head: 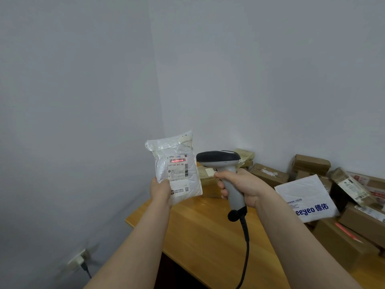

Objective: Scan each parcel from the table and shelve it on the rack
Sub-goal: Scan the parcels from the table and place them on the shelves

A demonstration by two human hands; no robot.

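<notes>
**White plastic parcel under the red beam**

I had the crinkled white plastic mailer bag [177, 147] raised above the near-left corner of the pale wooden table [198, 236]. My left hand [161, 191] was closed on the bag's lower left corner. My right hand [239, 188] was wrapped round the handle of the grey-and-black pistol-shaped barcode scanner [218, 160], all fingers curled tight, with its dark cable [245, 247] hanging below. A red scan line [177, 160] lay across the barcode at the top of the printed white shipping label [177, 172]. From that I judged the scan step was in hand and shelving not yet begun.

The bag's long axis stood close to upright, leaning a little, with the taped fold uppermost. Its label face was turned toward me and toward the scanner's nose, which pointed left at it from just beside.

Next, I reckoned, the parcel had to go to the rack — out of view, so that meant turning away from the table. Brown cardboard boxes [268, 174] and a flat white mailer with blue lettering [306, 197] lay heaped at the right — more to scan.
</notes>
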